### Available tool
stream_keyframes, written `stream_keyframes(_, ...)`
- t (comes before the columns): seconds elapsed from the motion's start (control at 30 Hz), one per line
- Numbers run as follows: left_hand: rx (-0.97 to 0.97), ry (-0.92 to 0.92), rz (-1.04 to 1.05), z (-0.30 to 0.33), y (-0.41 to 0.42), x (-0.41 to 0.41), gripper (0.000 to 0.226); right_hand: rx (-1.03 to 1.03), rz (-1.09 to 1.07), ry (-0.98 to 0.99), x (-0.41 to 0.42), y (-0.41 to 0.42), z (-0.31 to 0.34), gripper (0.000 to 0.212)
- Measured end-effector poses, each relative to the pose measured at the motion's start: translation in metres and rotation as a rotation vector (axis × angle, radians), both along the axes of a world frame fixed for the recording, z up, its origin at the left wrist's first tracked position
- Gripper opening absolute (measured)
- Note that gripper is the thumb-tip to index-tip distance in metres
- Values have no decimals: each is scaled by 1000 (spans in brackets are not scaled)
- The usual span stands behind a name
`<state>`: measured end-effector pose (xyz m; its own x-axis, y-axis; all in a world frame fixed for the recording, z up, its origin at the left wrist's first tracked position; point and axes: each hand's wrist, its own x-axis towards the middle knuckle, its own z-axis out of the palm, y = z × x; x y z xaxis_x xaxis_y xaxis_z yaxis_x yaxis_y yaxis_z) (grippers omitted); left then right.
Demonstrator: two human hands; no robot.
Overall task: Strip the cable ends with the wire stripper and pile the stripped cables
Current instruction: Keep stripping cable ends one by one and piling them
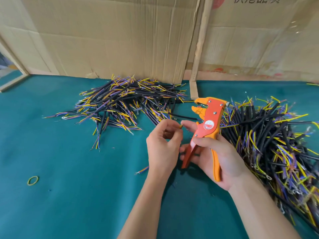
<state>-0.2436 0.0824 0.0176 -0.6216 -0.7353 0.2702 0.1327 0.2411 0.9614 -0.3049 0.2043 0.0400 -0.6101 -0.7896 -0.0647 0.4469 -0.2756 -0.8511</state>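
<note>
My right hand (214, 152) grips the handles of an orange wire stripper (206, 121), held upright with its jaws pointing left and apart. My left hand (164, 145) pinches a short cable whose yellow wire end (180, 126) sticks out between thumb and forefinger, just left of the stripper's body. The far end of that cable (142, 170) shows below my left wrist. A pile of black cables with yellow, blue and purple wire ends (127, 102) lies at the back centre. A larger heap of the same cables (272, 144) lies at the right.
The table has a teal cloth top (77, 195). Creased cardboard sheets (120, 37) stand as a wall along its back edge. A yellow-green rubber band (32, 180) lies at the left front. A wooden frame edge (12, 83) is at the far left.
</note>
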Motion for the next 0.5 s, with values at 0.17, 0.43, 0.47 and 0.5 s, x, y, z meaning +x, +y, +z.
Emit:
stream_keyframes(0.17, -51, 17, 3, -2, -2, 1, 18, 39, -6, -8, 0, -2, -1, 55)
stream_keyframes(0.43, 58, -9, -21, -1, -6, 4, 18, 30, 5, 19, -4, 1, -3, 49)
stream_keyframes(0.47, 69, -6, -20, -1, -7, 4, 16, 26, 1, 13, -4, 1, -3, 49)
stream_keyframes(0.5, 81, 2, -20, -1, -8, 4, 14, 24, -4, 1, -4, 2, -3, 50)
